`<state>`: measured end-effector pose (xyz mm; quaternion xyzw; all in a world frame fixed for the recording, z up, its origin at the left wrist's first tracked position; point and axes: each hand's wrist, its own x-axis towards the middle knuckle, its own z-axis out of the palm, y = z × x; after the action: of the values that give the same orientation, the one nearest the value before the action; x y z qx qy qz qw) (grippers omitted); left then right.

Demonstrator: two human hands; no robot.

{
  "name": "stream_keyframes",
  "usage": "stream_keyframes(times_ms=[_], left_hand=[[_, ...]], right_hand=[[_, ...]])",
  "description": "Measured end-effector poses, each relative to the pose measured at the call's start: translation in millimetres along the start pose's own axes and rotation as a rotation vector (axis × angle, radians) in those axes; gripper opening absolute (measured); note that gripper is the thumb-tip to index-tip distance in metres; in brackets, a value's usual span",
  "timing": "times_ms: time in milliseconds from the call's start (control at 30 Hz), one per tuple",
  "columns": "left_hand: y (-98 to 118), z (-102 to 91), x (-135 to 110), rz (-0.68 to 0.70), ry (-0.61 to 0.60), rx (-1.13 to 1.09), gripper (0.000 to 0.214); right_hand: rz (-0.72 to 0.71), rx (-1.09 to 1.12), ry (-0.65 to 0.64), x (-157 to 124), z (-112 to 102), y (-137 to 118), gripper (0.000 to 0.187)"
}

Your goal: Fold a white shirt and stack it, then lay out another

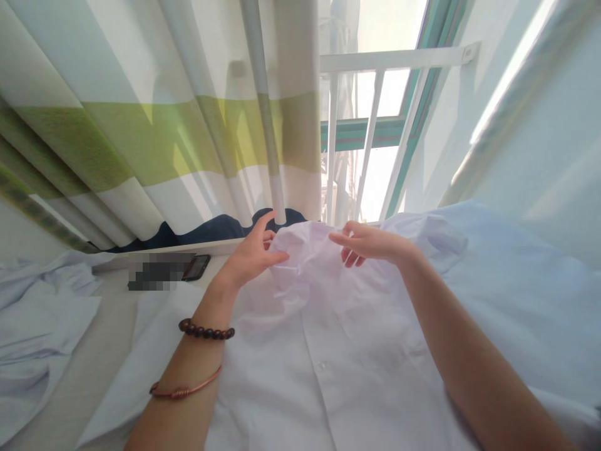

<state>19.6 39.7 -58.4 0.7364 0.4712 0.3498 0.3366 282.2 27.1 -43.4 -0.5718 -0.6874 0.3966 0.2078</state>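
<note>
A white button-up shirt (300, 376) lies spread out in front of me, its button placket running down the middle and its collar end toward the window. My left hand (257, 250) is at the left of the collar area, thumb and fingers apart, touching or just over the crumpled cloth. Over the right side of the collar hovers my right hand (361, 243), fingers loosely curved and apart, with nothing visible in it. A dark beaded bracelet (206, 330) and a copper-coloured bangle (185, 391) circle my left forearm.
More white cloth (37, 338) lies crumpled at the left. A dark phone (196, 267) rests by the sill, beside a blurred-out patch. Beyond hang a white-and-green curtain (178, 138) and a white railing (394, 61) before the window. Pale blue-white fabric (526, 294) spreads at the right.
</note>
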Motion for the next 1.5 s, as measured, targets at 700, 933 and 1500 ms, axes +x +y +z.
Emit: stream_keyframes(times_ms=[700, 933, 1500], left_hand=[[19.6, -33.3, -20.6, -0.177, -0.324, 0.167, 0.058], [34.8, -25.3, -22.8, -0.209, -0.587, 0.106, 0.03], [28.1, -16.2, -20.5, -0.167, -0.633, -0.338, 0.039]], right_hand=[[-0.216, -0.076, -0.051, -2.3, 0.3, -2.4, 0.021], [-0.283, 0.116, -0.313, -9.5, -2.0, -5.1, 0.044], [-0.355, 0.302, -0.559, -5.3, 0.5, -3.3, 0.037]])
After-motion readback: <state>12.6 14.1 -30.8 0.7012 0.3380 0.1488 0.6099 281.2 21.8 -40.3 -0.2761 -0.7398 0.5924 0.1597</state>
